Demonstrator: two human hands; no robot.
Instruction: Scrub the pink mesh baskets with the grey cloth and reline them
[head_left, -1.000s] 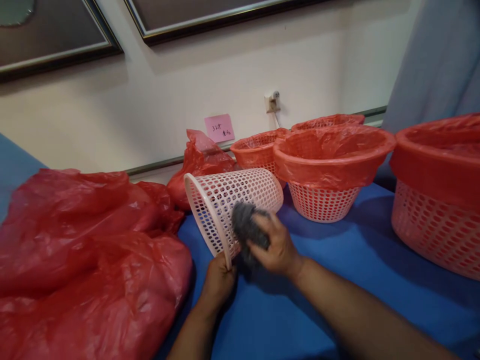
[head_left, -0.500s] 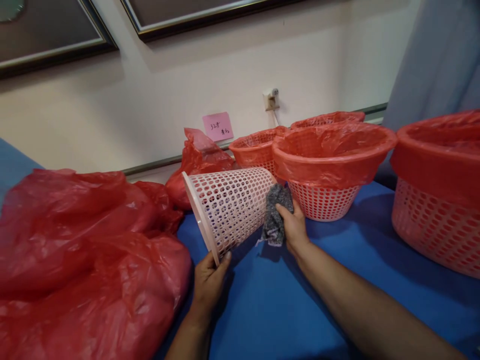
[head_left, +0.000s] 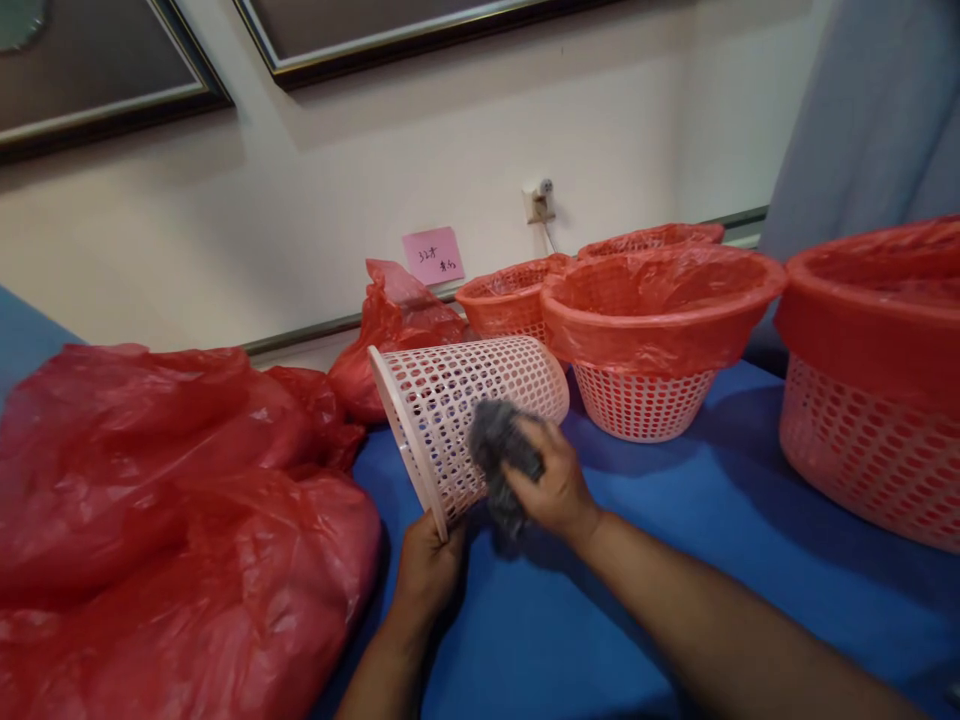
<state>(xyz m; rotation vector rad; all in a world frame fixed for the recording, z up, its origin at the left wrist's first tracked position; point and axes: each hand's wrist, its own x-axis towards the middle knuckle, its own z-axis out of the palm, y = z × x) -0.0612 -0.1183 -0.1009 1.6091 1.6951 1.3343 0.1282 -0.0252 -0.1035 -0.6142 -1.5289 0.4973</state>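
A pale pink plastic wastebasket (head_left: pixel 442 395) with a lattice of holes lies tilted on its side, its mouth facing left. Its lower rim is gripped by my left hand (head_left: pixel 429 565), whose fingers are partly hidden beneath it. My right hand (head_left: pixel 555 480) is closed around a dark grey cloth (head_left: pixel 499 450), which presses against the wastebasket's near side and is blurred by motion. Just behind and to the right stands an upright pink wastebasket (head_left: pixel 649 400) with a red plastic bag folded over its rim.
Crumpled red plastic bags (head_left: pixel 180 530) fill the left side of the blue-covered table (head_left: pixel 525 640). Another lined basket (head_left: pixel 877 420) stands at the right, with more at the back. Along the wall are a pink note (head_left: pixel 433 255), a socket (head_left: pixel 538 203) and picture frames (head_left: pixel 420 45).
My right hand has moved the cloth leftward from the wastebasket's base end to the middle of its side. My left hand still holds the rim, its thumb now less visible.
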